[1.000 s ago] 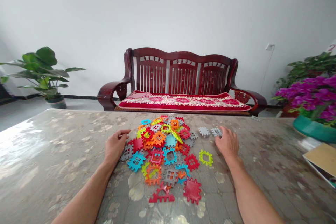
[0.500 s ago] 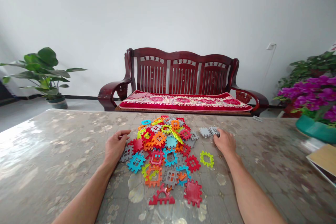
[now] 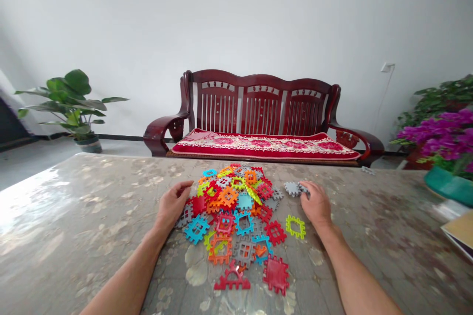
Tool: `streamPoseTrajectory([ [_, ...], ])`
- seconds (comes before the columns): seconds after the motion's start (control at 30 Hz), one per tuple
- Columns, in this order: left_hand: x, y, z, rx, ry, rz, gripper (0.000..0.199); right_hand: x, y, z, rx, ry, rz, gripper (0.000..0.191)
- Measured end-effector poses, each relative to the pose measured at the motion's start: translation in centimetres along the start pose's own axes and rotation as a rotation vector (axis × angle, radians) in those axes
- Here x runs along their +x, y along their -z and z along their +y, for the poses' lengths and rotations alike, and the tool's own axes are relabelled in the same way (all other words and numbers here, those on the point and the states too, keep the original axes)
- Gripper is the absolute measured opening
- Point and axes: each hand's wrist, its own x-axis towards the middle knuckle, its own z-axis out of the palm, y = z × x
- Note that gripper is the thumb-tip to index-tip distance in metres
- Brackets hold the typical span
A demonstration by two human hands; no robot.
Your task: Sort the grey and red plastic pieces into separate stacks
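A heap of plastic interlocking tiles in red, orange, blue, lime and grey lies between my hands, with an orange tile (image 3: 227, 197) near its middle. My left hand (image 3: 174, 206) rests at the heap's left edge, fingers stretched toward it and holding nothing I can see. Partly behind that hand is a grey window tile (image 3: 186, 214), beside a blue window tile (image 3: 196, 229). My right hand (image 3: 316, 202) has its fingers closed on a grey tile (image 3: 303, 188), which it mostly covers. Touching or close beside that one is another grey tile (image 3: 291, 188).
A lime frame tile (image 3: 295, 227), a red solid tile (image 3: 276, 274) and a red arched piece (image 3: 232, 278) lie around the heap on the patterned table (image 3: 111, 206). A flower pot (image 3: 449, 184) and box (image 3: 460, 231) stand right. Beyond is a wooden bench (image 3: 260, 103).
My right hand has shifted left and covers more of the grey tile. My left hand has moved slightly right, nearer the heap. The whole view has shifted a little.
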Motion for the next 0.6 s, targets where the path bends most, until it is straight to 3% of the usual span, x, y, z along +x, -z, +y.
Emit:
streamPoseTrajectory([
  [0.13,0.2,-0.3,-0.4,-0.04,-0.028,-0.048,0.049,0.0,0.2,-2.4,0.035,0.101,-0.085,0.034],
  [0.4,0.3,-0.5,-0.6,-0.043,-0.038,-0.181,0.047,0.1,0.0,-5.8,-0.096,0.274,-0.394,0.061],
  [0.6,0.2,-0.5,-0.4,0.026,-0.054,-0.224,0.044,0.4,0.5,-6.3,-0.039,0.295,-0.448,0.042],
])
